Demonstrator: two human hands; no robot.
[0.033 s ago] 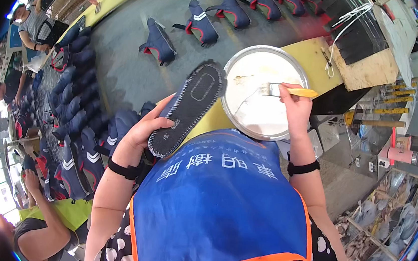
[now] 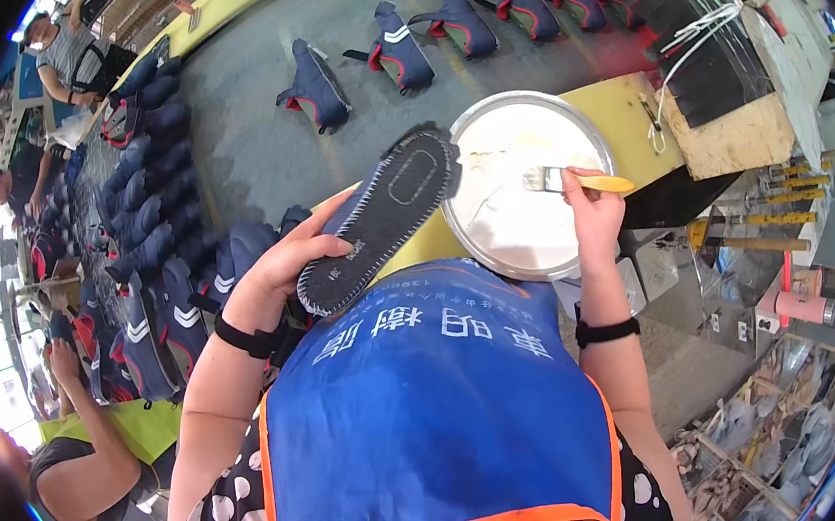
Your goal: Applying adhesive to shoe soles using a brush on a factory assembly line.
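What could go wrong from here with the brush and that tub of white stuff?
The brush in the right hand is over the white contents; loaded bristles might drip on the tub rim. The dark-soled shoe in the left hand shows its toe end by that rim, so it could get bumped or smeared. The blue apron looks close too and might pick up splashes.
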